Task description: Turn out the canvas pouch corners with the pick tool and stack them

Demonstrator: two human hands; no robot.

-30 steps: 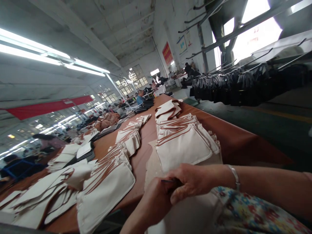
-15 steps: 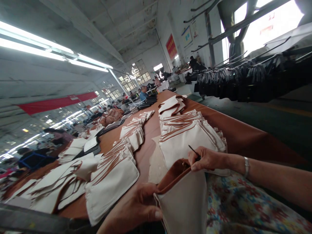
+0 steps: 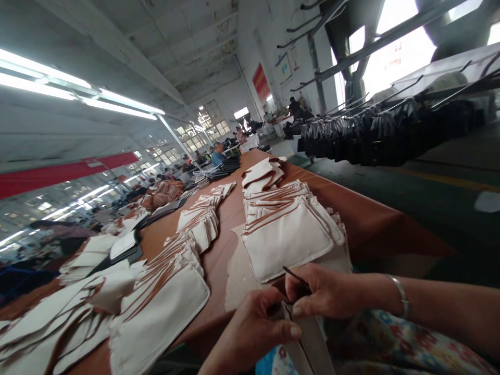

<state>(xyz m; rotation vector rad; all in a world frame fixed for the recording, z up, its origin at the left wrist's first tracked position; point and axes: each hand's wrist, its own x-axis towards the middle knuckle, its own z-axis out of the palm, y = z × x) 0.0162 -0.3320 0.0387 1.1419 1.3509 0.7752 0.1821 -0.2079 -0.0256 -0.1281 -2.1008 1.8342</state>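
My left hand [image 3: 253, 328] is closed on the upper edge of an off-white, leather-like pouch piece [image 3: 312, 341] with a brown inside. Close beside it, my right hand [image 3: 332, 291] pinches the same edge, wearing a silver bracelet [image 3: 402, 297] at the wrist. A thin dark pointed tool [image 3: 292, 274] sticks out from under the right fingers; its kind is hidden by the hand. The pouch is seen nearly edge-on, low in front of my flowered clothing [image 3: 406, 341]. Just beyond the hands lies a stack of similar white pouches [image 3: 287, 239].
On the long brown-covered table [image 3: 222, 265], a row of overlapping white pouches [image 3: 164, 312] runs away from me. More white pieces [image 3: 47, 317] lie further left. At right, a rack holds black items [image 3: 359, 143] on hooks. A person in blue [image 3: 217, 155] sits far down the table.
My hands have come together at the pouch's edge, the left moving right and the right moving down. The pouch has turned from its broad face to nearly edge-on. The view has swung right.
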